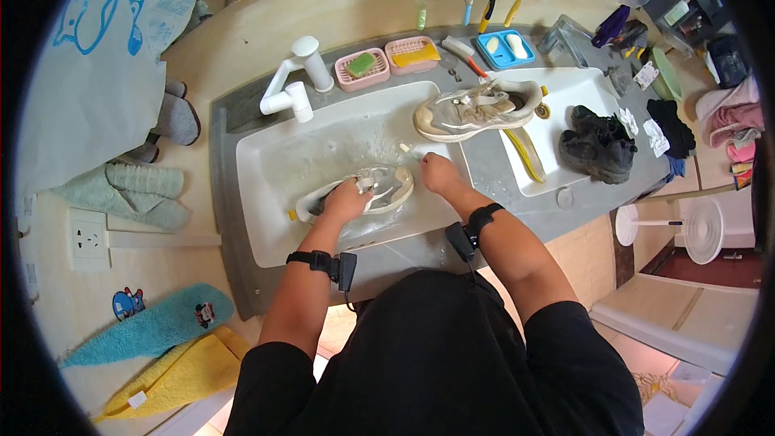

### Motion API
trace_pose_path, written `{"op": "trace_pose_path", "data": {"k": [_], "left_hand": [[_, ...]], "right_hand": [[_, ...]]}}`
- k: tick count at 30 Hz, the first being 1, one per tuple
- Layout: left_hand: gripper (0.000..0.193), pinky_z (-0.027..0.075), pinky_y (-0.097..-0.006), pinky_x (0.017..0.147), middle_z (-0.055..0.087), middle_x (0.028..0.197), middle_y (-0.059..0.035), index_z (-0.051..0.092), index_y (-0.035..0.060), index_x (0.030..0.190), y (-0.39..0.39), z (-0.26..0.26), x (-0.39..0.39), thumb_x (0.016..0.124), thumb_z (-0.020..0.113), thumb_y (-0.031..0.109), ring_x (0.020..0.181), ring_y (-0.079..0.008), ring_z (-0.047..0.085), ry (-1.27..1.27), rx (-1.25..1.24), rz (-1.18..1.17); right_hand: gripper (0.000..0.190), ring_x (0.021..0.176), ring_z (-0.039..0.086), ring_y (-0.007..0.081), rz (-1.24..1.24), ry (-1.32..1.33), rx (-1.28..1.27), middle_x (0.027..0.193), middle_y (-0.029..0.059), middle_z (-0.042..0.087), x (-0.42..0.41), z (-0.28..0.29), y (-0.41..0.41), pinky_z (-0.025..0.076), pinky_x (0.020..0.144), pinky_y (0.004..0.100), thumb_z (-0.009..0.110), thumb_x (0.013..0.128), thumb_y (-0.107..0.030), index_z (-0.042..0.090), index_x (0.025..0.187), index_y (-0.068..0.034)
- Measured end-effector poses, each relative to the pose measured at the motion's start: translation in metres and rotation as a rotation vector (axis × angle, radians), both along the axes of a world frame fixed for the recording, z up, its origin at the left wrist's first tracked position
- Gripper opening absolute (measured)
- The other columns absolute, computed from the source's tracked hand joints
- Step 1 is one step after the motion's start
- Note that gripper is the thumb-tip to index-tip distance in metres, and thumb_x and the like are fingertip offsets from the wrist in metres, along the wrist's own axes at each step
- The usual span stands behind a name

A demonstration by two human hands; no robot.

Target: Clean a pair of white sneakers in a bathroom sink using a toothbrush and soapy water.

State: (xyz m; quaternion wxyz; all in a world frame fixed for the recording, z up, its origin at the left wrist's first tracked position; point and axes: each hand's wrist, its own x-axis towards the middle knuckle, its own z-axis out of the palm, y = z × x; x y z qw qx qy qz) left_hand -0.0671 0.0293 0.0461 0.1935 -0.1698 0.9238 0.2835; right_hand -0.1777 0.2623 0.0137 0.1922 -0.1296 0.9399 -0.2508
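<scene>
A white and grey sneaker (pixel 396 186) rests in the left basin of the white sink (pixel 248 194), in cloudy water. My left hand (pixel 347 201) grips the sneaker at its laces and tongue, hiding part of the upper. In my right hand (pixel 442 174) is a toothbrush (pixel 414 152) with a pale head, held just above and to the right of the sneaker, apart from it. Most of its handle is hidden by my fingers. A second sneaker (pixel 478 110), stained beige and white, lies across the divider between the two basins.
A white faucet (pixel 312 66) stands behind the left basin. Pink soap dishes (pixel 362 69), a scrub brush (pixel 466 54) and a blue soap tray (pixel 505 48) line the back. Black shoes (pixel 596 145) and a yellow strip (pixel 525 154) lie around the right basin. Towels (pixel 151 321) hang left.
</scene>
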Motion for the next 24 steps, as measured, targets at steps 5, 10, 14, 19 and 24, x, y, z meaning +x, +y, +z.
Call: {"op": "trace_pose_path", "data": {"k": [5,10,14,19,24], "left_hand": [[0.047,0.05,-0.0449,0.089,0.067,0.108,-0.0267,0.068,-0.0033,0.107,0.028,0.001,-0.037,0.085,0.068,0.038,0.104,-0.0397,0.065,-0.135,0.032,0.023],[0.043,0.051,-0.0428,0.084,0.069,0.102,-0.027,0.07,-0.0056,0.098,0.009,-0.019,-0.042,0.082,0.072,0.034,0.097,-0.0376,0.067,-0.211,0.172,0.093],[0.042,0.051,-0.0427,0.083,0.069,0.101,-0.0271,0.07,-0.0059,0.099,-0.005,-0.065,-0.052,0.08,0.074,0.031,0.094,-0.0386,0.067,-0.172,0.277,0.164],[0.043,0.051,-0.0422,0.084,0.068,0.104,-0.0281,0.07,-0.0063,0.099,0.002,-0.059,-0.057,0.079,0.073,0.031,0.097,-0.0399,0.067,-0.182,0.192,0.052],[0.045,0.051,-0.0421,0.085,0.067,0.105,-0.0293,0.069,-0.0068,0.099,-0.001,-0.064,-0.053,0.08,0.071,0.034,0.096,-0.0402,0.066,-0.185,0.215,0.079]], "right_hand": [[0.03,0.093,0.065,0.0415,0.278,0.169,0.136,0.095,0.0241,0.068,-0.017,-0.064,0.049,0.051,0.085,0.0485,0.048,0.095,-0.023,0.067,0.097,0.0],[0.033,0.093,0.065,0.0419,0.04,-0.006,0.018,0.098,0.0247,0.068,0.006,0.034,0.027,0.05,0.084,0.051,0.046,0.097,-0.029,0.063,0.103,-0.001],[0.036,0.091,0.065,0.0425,0.216,0.009,0.081,0.095,0.0238,0.069,0.022,0.067,0.02,0.05,0.083,0.0519,0.043,0.1,-0.033,0.064,0.101,-0.003],[0.035,0.089,0.067,0.041,0.293,-0.011,0.181,0.095,0.0224,0.07,0.03,0.066,0.01,0.051,0.081,0.0516,0.043,0.099,-0.032,0.065,0.101,-0.005],[0.034,0.088,0.068,0.0391,0.475,0.02,0.312,0.094,0.0209,0.071,0.035,0.058,-0.001,0.053,0.078,0.0507,0.043,0.097,-0.028,0.066,0.101,-0.004]]}}
